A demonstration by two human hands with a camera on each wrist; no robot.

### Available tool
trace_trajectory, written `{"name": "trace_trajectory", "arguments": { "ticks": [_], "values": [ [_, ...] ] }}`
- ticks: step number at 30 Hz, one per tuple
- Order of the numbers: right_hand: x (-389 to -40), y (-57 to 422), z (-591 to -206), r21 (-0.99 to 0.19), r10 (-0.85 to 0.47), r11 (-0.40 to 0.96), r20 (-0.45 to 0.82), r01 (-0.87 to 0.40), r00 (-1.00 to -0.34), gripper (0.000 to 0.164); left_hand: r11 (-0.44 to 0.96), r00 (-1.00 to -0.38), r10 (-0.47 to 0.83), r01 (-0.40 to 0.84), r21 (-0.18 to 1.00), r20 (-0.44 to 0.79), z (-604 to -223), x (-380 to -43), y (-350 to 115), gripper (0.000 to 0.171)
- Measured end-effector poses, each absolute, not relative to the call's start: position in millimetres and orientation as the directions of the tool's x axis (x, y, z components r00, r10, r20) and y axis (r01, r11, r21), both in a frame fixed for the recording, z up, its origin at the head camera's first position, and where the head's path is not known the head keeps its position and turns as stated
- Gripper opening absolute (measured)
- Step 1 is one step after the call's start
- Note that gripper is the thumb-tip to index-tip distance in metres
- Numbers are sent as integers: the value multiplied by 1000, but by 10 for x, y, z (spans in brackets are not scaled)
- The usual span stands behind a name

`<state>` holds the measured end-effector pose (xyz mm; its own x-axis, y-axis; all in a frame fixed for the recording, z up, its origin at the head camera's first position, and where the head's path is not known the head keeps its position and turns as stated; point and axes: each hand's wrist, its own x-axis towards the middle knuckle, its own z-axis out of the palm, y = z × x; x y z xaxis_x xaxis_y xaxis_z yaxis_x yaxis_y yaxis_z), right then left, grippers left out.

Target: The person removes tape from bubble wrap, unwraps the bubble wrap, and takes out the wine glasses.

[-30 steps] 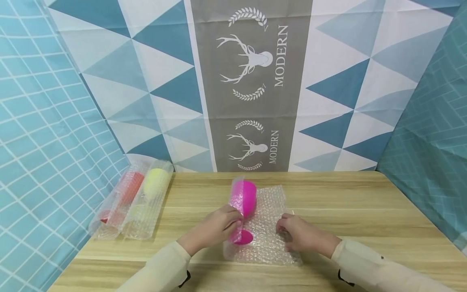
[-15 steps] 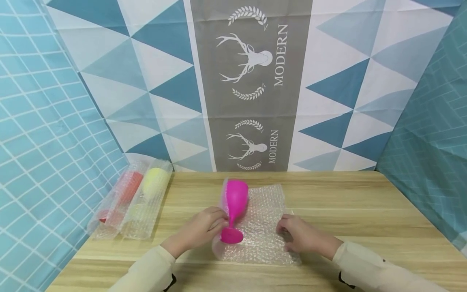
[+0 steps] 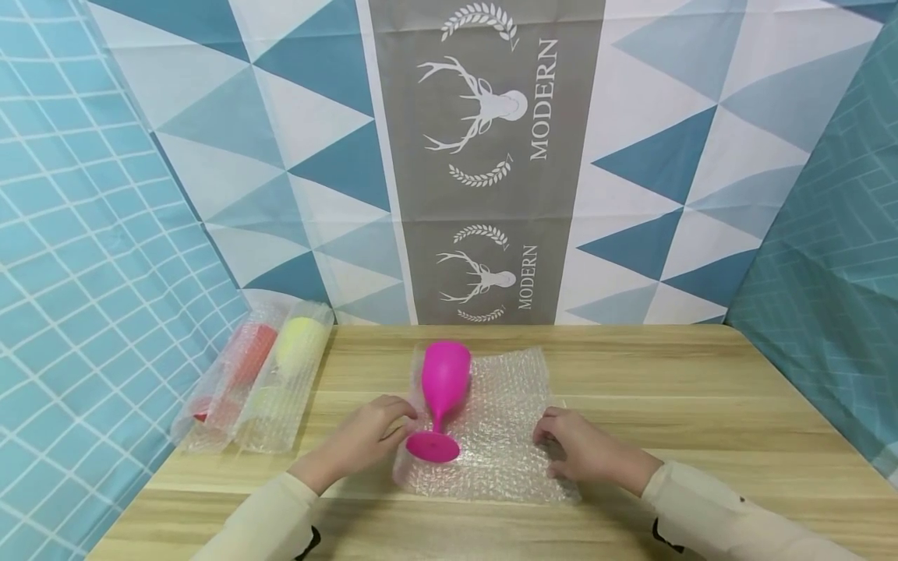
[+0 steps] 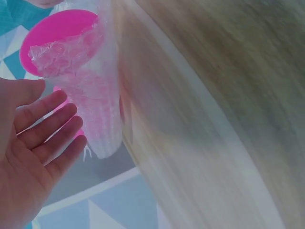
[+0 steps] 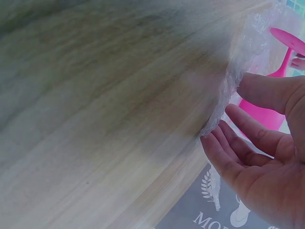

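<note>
A bright pink plastic goblet (image 3: 447, 370) lies on its side at the left part of a sheet of bubble wrap (image 3: 508, 425), its round foot (image 3: 433, 447) toward the person. My left hand (image 3: 368, 436) is beside the goblet's stem, fingertips at the sheet's left edge. In the left wrist view those fingers (image 4: 50, 126) are extended and overlap the wrapped side of the goblet. At the opposite edge, my right hand (image 3: 578, 448) touches the wrap with thumb and fingertips spread apart. The right wrist view shows the fingertips (image 5: 209, 143) right along that edge.
Two bubble-wrapped rolls lie at the table's left side, one with a red item (image 3: 252, 354) inside, one with a yellow item (image 3: 298, 343). The wooden table (image 3: 666, 374) meets patterned cloth (image 3: 638, 226) at the back and blue cloth on both sides.
The left hand has moved left, and the goblet has rolled left with it. The wrap's left edge, earlier folded over the goblet, has come down flatter. The right hand stays in place.
</note>
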<state>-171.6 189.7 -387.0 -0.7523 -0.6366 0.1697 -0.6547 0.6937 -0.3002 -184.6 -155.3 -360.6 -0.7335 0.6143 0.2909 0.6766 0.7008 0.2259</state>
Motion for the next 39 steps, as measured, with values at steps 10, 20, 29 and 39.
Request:
{"name": "trace_trajectory", "arguments": {
  "ticks": [10, 20, 29, 39],
  "values": [
    [-1695, 1897, -3861, -301, -625, 708, 153, -638, -766, 34, 756, -788, 554, 611, 236, 267, -3624, -1855, -1671, 29],
    [-1692, 1902, -3870, -311, -613, 714, 155, -628, -774, 34, 751, -741, 595, 651, 115, 312, -3660, -1876, -1786, 35],
    [-1691, 1903, -3869, -326, -606, 718, 145, -616, -782, 35, 783, -768, 583, 618, 68, 265, -3741, -1875, -1821, 33],
    [-1697, 1909, -3875, -344, -602, 716, 137, -608, -786, 35, 794, -805, 570, 591, 142, 163, -3802, -1889, -1846, 22]
  ]
}}
